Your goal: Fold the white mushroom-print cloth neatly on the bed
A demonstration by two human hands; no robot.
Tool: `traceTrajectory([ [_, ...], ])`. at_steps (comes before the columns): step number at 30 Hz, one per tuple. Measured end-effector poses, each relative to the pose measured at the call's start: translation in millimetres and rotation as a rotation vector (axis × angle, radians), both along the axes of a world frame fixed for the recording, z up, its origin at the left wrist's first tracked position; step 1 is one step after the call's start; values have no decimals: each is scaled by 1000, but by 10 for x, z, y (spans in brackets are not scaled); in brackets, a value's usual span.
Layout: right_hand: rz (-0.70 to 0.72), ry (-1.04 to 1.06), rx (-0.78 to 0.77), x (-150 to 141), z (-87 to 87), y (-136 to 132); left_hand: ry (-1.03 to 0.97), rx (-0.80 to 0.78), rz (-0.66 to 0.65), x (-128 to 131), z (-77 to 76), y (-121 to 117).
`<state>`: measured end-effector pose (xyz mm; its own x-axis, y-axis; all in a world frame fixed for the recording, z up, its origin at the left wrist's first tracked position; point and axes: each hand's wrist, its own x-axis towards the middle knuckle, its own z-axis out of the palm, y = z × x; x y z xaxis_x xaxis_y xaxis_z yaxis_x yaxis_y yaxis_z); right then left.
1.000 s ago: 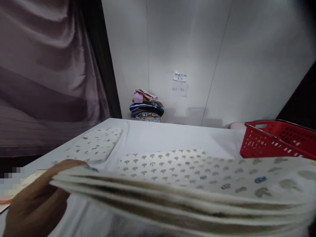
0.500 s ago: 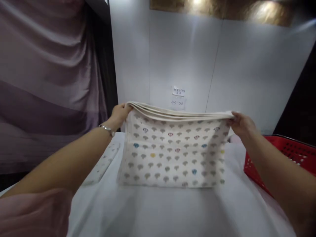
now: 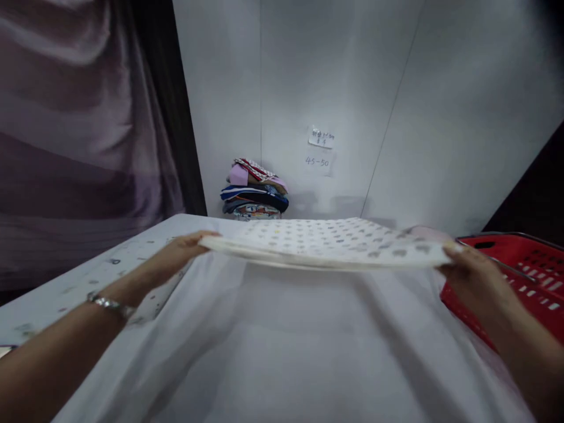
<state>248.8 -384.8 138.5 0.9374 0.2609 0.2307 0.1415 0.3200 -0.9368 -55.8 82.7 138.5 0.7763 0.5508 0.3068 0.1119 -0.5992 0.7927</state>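
A white cloth (image 3: 317, 238) with rows of small mushroom prints, folded in layers, is stretched between my two hands above the white-covered table (image 3: 304, 335). Its near folded edge faces me and its printed top slopes away toward the wall. My left hand (image 3: 190, 242) pinches the near left corner, with a silver bracelet on the wrist. At the opposite corner, my right hand (image 3: 471, 267) grips the cloth, slightly blurred. Below my left arm lies another pale printed cloth (image 3: 158, 294), partly hidden by the forearm.
A red plastic basket (image 3: 524, 270) stands at the right, partly behind my right arm. Against the back wall rests a stack of folded clothes (image 3: 254, 191). Paper notes (image 3: 319, 153) are stuck to the wall. A pinkish drape (image 3: 74, 141) hangs at the left.
The cloth has swung from hanging upright to nearly flat and sits lower over the table. Both hands have moved down and a little farther apart, still gripping it. The clothes stack has come into view.
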Motion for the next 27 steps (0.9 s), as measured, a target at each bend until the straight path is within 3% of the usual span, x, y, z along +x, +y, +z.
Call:
traceTrajectory([
  [2, 1, 208, -119, -141, -667, -50, 159, -66, -112, -125, -601, -23],
  [4, 48, 376, -221, -297, -1201, -121, 278, -80, -103, -240, -1070, -74],
  [5, 65, 411, -229, -367, -1383, -167, 294, -75, -98, -292, -1228, -103],
  [7, 75, 454, -220, -466, -1563, -273, 273, -55, -84, -382, -1381, -153],
  [13, -1, 521, -206, -576, -1473, -483, 211, 1, -90, -587, -1288, -246],
  [20, -57, 561, -242, -764, -1564, -540, 216, 65, -66, -823, -1387, -398],
  [27, -86, 503, -588, -867, -1566, -537, 295, 234, -101, -890, -1562, -423],
])
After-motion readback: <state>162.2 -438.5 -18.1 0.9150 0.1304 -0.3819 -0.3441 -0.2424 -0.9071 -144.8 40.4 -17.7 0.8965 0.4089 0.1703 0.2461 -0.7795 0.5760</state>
